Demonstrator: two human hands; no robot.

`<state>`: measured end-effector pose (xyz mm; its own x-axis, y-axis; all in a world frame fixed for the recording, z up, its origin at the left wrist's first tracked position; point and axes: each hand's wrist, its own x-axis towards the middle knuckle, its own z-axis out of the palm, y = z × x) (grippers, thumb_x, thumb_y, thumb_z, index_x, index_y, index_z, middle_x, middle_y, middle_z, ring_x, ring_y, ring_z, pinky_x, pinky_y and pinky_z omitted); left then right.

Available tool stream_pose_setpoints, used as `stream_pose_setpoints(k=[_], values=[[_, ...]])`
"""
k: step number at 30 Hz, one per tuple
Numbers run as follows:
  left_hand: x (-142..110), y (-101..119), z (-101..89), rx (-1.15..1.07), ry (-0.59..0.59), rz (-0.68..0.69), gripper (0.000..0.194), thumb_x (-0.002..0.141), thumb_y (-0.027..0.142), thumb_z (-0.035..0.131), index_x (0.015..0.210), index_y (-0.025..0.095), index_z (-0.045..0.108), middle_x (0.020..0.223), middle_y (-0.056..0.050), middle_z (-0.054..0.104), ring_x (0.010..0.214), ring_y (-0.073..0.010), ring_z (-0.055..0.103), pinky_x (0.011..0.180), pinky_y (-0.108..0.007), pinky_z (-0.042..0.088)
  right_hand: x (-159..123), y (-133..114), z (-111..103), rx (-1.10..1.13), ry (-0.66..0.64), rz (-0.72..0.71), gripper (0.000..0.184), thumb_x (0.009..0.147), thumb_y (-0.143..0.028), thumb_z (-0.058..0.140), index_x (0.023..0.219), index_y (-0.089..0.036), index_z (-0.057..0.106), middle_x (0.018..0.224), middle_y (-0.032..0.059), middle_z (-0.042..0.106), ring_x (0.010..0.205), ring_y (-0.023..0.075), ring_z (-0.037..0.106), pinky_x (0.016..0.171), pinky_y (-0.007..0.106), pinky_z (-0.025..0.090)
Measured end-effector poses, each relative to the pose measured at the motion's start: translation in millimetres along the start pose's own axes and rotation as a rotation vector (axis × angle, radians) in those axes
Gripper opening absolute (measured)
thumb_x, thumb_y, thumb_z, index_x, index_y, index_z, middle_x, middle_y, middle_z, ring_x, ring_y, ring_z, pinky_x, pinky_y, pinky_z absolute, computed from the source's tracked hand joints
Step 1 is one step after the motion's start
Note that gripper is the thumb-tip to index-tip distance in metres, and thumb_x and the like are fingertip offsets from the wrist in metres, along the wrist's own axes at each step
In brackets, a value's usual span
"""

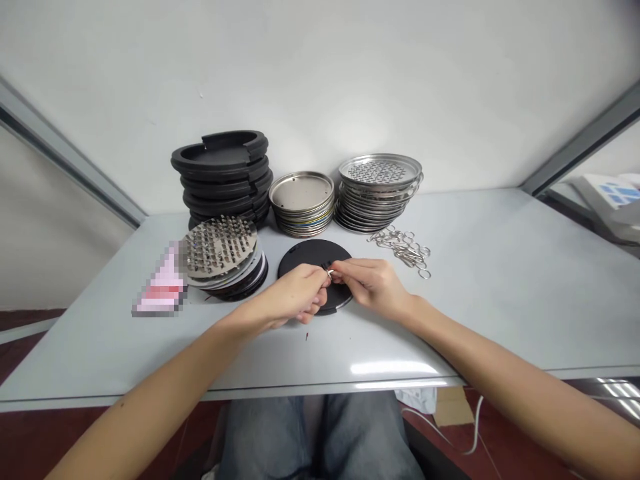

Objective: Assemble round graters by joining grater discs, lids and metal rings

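Observation:
Over a round black disc (306,254) on the table, my two hands meet at a small shiny metal piece (331,273). My left hand (303,292) is curled into a loose fist, with the piece sticking out by its thumb and index finger. The fingertips of my right hand (373,281) pinch the same piece from the other side. It is too small and too covered by my fingers to make out its full shape. To the right of my right hand lies a loose pile of wire hooks with ring ends (404,249).
Behind the disc stand stacks of thick black rings (220,167), shallow metal plates (303,193) and perforated metal lids (381,171). At left, a studded metal disc (220,248) tops another stack, beside a blurred pink item (163,287). A white cable (473,433) hangs below the table edge.

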<state>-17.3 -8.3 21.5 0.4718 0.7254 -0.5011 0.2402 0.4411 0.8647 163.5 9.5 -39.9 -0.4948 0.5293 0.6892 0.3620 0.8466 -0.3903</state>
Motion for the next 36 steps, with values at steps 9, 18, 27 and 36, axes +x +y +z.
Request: stream_pose_setpoints(k=[9, 18, 27, 36], values=[[-1.4, 0.9, 0.3, -0.031, 0.039, -0.031, 0.014, 0.081, 0.02, 0.039, 0.068, 0.02, 0.035, 0.052, 0.008, 0.03, 0.038, -0.0036, 0.021, 0.033, -0.014, 0.017, 0.3, -3.6, 2.0, 0.047, -0.01, 0.045, 0.026, 0.09, -0.01, 0.041, 0.098, -0.016, 0.064, 0.078, 0.0052, 0.068, 0.068, 0.0123, 0.063, 0.064, 0.023, 0.052], [-4.3, -4.3, -4.3, -0.065, -0.063, -0.04, 0.015, 0.084, 0.023, 0.038, 0.069, 0.02, 0.033, 0.054, 0.009, 0.027, 0.039, -0.0038, 0.019, 0.035, -0.014, 0.017, 2.1, -2.9, -8.7, -0.079, -0.098, -0.003, 0.027, 0.089, -0.01, 0.04, 0.094, -0.018, 0.065, 0.075, 0.0052, 0.066, 0.068, 0.0132, 0.061, 0.061, 0.023, 0.048], [-5.2, -3.8, 1.0, -0.032, -0.029, -0.048, 0.018, 0.086, 0.024, 0.039, 0.07, 0.021, 0.031, 0.053, 0.009, 0.029, 0.039, -0.0036, 0.022, 0.035, -0.014, 0.018, -2.4, -0.4, -9.9, -0.123, -0.137, 0.004, 0.025, 0.085, -0.008, 0.041, 0.09, -0.019, 0.063, 0.071, 0.0032, 0.063, 0.064, 0.0124, 0.057, 0.058, 0.022, 0.046], [-5.1, 5.7, -3.7, -0.008, -0.01, -0.145, 0.018, 0.083, 0.023, 0.042, 0.067, 0.02, 0.035, 0.052, 0.008, 0.028, 0.037, -0.003, 0.021, 0.034, -0.013, 0.017, 0.6, -5.9, -2.1, -0.001, -0.059, 0.05, 0.028, 0.088, -0.01, 0.039, 0.092, -0.018, 0.066, 0.073, 0.0041, 0.067, 0.064, 0.0123, 0.061, 0.06, 0.023, 0.05]])
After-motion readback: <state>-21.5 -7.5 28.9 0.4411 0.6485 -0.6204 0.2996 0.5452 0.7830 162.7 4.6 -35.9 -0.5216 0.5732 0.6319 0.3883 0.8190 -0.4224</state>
